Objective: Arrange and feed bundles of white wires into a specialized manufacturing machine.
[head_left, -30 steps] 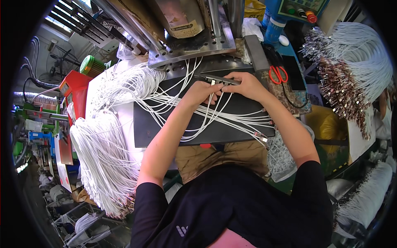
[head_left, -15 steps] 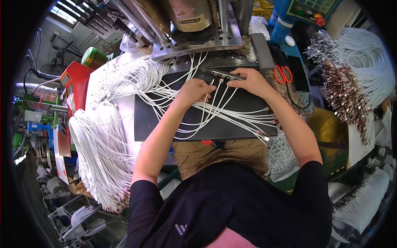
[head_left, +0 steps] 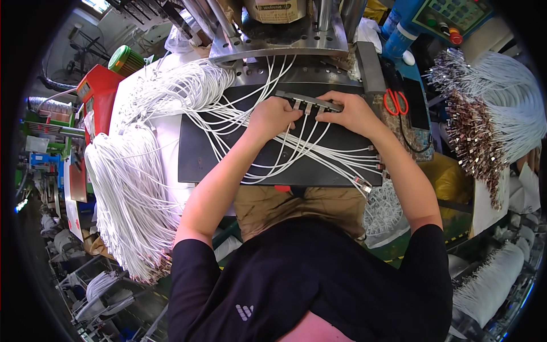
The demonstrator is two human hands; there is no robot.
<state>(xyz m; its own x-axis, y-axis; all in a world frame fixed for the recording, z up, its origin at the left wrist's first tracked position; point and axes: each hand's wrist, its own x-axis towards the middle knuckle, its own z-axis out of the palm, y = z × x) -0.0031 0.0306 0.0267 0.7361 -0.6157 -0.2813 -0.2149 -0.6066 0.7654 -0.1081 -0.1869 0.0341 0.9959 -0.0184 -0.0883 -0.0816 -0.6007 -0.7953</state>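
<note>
The metal bar (head_left: pixel 310 101) is sitting over the far part of the black board (head_left: pixel 194 162), short plugs lining its near side and white cables (head_left: pixel 301 139) trailing from them toward the board's near edge. The right hand (head_left: pixel 349 111) is clamping the bar's right end, thumb on the near side and fingers above. The left hand (head_left: pixel 273 118) is curling its fingers together at the bar's left end — whether they are pinching a cable cannot be told. The two hands are staying apart, with plugs showing between them.

Loose plug ends (head_left: pixel 363 186) are crowding the board's near right corner. Dark surface is showing along the board's left edge, beside the left forearm. Coiled cables (head_left: pixel 176 88) are pressing close beyond the far left part, and a hanging cable bundle (head_left: pixel 128 199) is lying off the left edge. A perforated steel plate (head_left: pixel 279 50) is bounding the far edge — red-handled scissors (head_left: pixel 395 102) are resting off the right edge.
</note>
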